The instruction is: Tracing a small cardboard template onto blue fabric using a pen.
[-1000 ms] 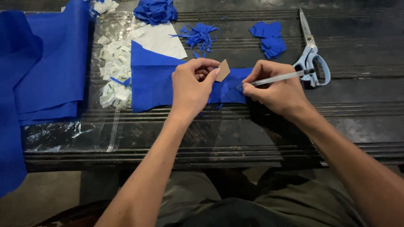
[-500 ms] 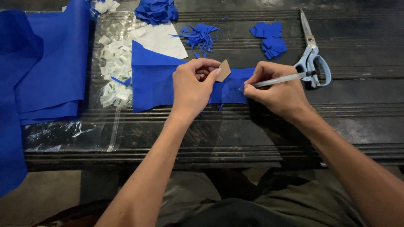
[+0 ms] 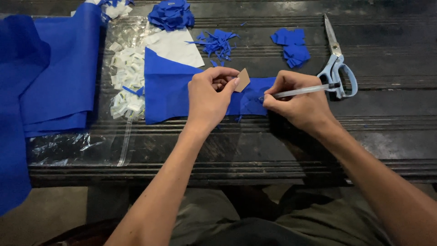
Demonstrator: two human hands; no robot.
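Two hands were busy: left hand (image 3: 210, 94) pinched the template (image 3: 242, 80), right hand (image 3: 298, 104) gripped the pen (image 3: 302, 91), so a slipping template could've skewed the outline on the cloth (image 3: 170, 91).

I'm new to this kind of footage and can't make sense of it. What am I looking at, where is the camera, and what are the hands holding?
There is no machine here: a person works with two bare hands. The single picture comes from a camera worn on the person's head, looking down at a dark table.

The left hand pinches a small tan card piece against a strip of blue cloth. The right hand holds a pen, its tip down on the cloth beside the card.

Around them lie scissors at the right, small blue cut pieces, a pile of blue scraps, a white sheet, a clear bag with small white bits, and folded blue cloth at the left.
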